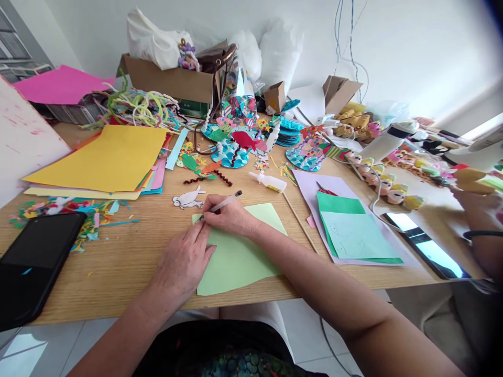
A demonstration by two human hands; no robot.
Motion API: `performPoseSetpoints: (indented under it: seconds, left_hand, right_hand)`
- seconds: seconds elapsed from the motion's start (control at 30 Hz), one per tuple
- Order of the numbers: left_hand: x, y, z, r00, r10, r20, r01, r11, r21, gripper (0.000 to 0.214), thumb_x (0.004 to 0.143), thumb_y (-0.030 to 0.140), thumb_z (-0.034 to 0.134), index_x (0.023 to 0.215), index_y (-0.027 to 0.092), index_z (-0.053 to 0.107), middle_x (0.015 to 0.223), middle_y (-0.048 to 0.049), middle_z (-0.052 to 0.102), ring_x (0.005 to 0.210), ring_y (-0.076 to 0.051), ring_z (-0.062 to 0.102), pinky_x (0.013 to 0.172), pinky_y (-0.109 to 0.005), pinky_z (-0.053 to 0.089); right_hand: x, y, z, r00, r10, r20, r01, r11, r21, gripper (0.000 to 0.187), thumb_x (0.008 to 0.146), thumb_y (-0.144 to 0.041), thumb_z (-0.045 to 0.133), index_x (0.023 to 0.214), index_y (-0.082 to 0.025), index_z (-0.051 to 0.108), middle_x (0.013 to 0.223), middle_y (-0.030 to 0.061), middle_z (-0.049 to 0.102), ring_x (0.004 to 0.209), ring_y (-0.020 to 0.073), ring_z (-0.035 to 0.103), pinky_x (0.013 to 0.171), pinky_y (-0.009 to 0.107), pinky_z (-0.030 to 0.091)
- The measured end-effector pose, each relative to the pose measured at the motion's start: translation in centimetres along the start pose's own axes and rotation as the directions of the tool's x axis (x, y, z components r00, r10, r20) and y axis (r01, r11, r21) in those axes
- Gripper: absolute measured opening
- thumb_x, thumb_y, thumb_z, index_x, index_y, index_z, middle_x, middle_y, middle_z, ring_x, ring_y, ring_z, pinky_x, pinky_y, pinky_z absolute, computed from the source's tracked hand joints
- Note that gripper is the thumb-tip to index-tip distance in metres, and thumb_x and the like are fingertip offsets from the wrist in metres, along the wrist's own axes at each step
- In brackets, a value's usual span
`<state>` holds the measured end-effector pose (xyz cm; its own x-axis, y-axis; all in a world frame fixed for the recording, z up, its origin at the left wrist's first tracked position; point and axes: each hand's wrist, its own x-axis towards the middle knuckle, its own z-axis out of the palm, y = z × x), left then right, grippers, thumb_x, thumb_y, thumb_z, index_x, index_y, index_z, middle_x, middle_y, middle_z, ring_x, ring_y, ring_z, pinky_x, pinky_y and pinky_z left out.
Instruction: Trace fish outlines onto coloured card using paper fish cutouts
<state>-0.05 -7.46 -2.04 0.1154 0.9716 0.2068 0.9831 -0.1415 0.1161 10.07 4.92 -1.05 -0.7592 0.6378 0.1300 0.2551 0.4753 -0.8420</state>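
Right hand (228,217) is clamped on a translucent plastic pen (226,202) in a writing grip, tip down on the far-left corner of the light green paper sheet (239,256). Pen long axis runs diagonally: tip points near-left, dark back end points far-right, shaft at a shallow angle over the knuckles. Left hand (183,262) holds nothing; it lies flat, palm down, fingers stretched across the sheet's left edge, fingertips just beside the pen tip. Both hands thus meet at that one corner, right on the far side, left on the near side, touching or nearly so; I can't tell which. The sheet lies at the near edge of the wooden surface (118,262), about the middle of it, slightly skewed to that edge, and the right forearm crosses its right side. Just beyond the corner, apart from the sheet, lies a white paper animal cut-out (188,199). A small white glue bottle (270,181) lies on its side farther right, with a thin wooden stick (301,222) running from near it toward the near edge. A black tablet (33,262) is at the near-left corner, a stack of yellow paper sheets (106,157) toward the far left. On the right, well clear, green paper on a lilac sheet (353,230), and another person's hand (479,209) at the right edge.
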Motion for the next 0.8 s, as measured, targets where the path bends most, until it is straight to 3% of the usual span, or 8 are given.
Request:
performPoseSetpoints:
  seconds: [0.4,0.8]
  left_hand:
    - [0.37,0.28,-0.33,0.994,-0.063,0.089,0.06,0.998,0.034,0.037,0.084,0.023,0.05,0.119,0.01,0.053,0.115,-0.0127,0.058,0.092,-0.025,0.061,0.078,-0.038,0.05]
    - [0.44,0.1,0.05,0.998,-0.041,0.049,0.039,0.999,0.036,0.037,0.083,0.022,0.053,0.118,0.009,0.054,0.115,-0.0134,0.058,0.096,-0.026,0.06,0.08,-0.038,0.051]
  right_hand:
    - [0.0,0.19,-0.17,0.999,0.036,-0.017,-0.036,0.999,0.023,0.002,0.065,-0.015,0.051,0.066,-0.017,0.05,0.059,-0.0056,0.049,0.054,0.0064,0.043,0.049,0.018,0.032]
    - [-0.09,0.04,-0.59,0.998,0.062,-0.031,-0.061,0.997,0.04,0.003,0.064,-0.014,0.051,0.065,-0.017,0.049,0.056,-0.0061,0.048,0.052,0.0068,0.042,0.047,0.017,0.032]
